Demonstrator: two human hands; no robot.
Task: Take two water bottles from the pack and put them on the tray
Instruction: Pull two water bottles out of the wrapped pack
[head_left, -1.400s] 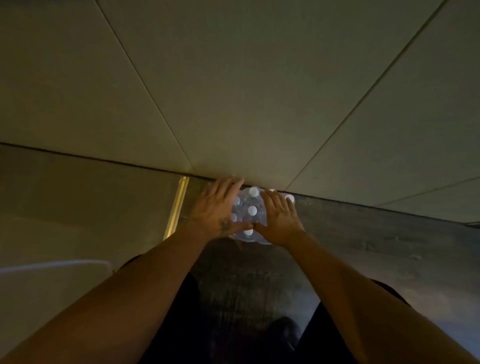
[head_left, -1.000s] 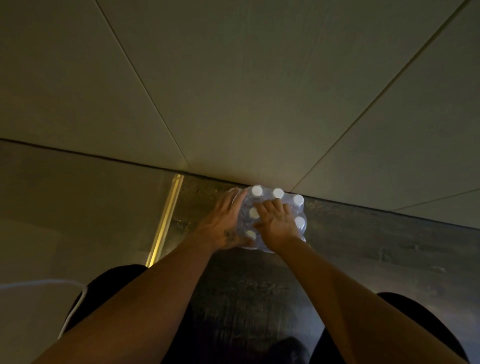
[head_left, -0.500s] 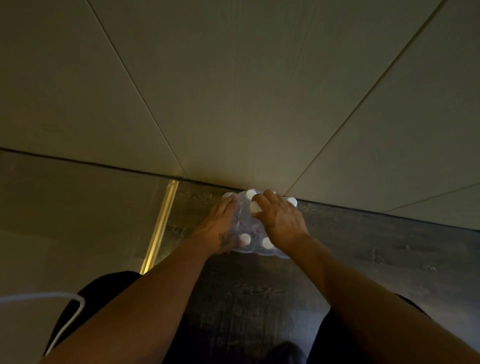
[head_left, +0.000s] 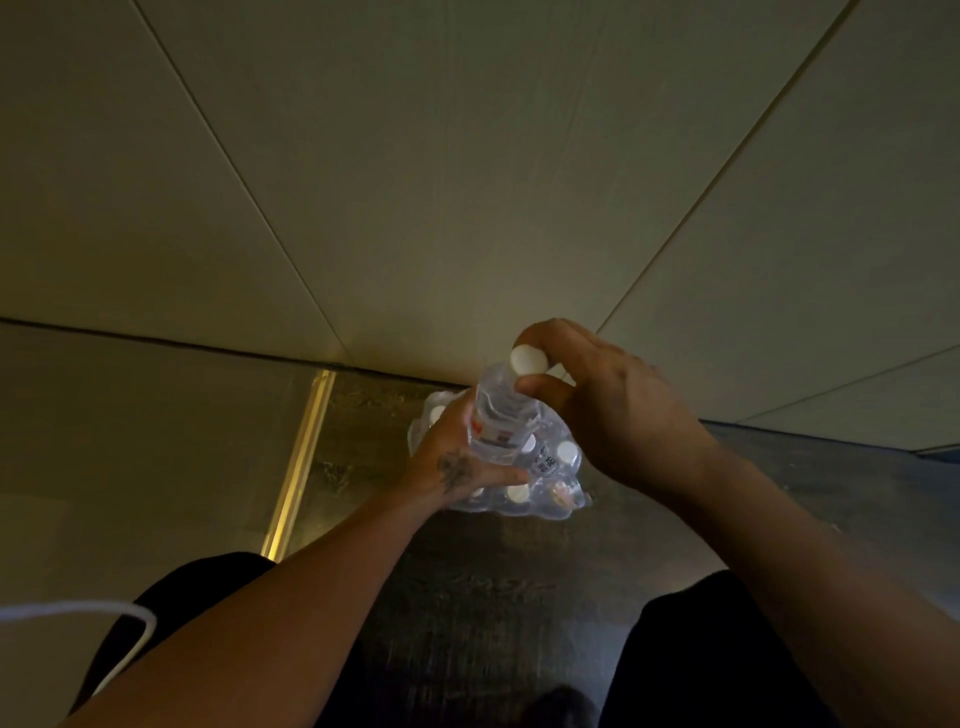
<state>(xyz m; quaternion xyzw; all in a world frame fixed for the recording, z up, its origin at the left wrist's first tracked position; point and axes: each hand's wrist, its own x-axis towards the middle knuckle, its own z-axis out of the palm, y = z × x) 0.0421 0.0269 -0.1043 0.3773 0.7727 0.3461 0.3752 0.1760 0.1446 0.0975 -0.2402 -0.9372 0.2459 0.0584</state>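
Observation:
A shrink-wrapped pack of water bottles (head_left: 550, 483) with white caps stands on the dark floor against the wall. One clear water bottle (head_left: 498, 415) with a white cap is raised partly above the pack. My right hand (head_left: 608, 410) pinches it at the neck just under the cap. My left hand (head_left: 457, 457) rests on the left side of the pack, its fingers against the raised bottle's body. No tray is in view.
A pale panelled wall (head_left: 467, 182) rises directly behind the pack. A brass floor strip (head_left: 301, 457) runs left of it, dividing dark floor from a lighter surface. A white cable (head_left: 104, 623) loops at lower left. My dark-clothed knees frame the bottom.
Both hands were pressed on top of the pack. Now my right hand has drawn one bottle upward out of it, while my left hand stays on the pack.

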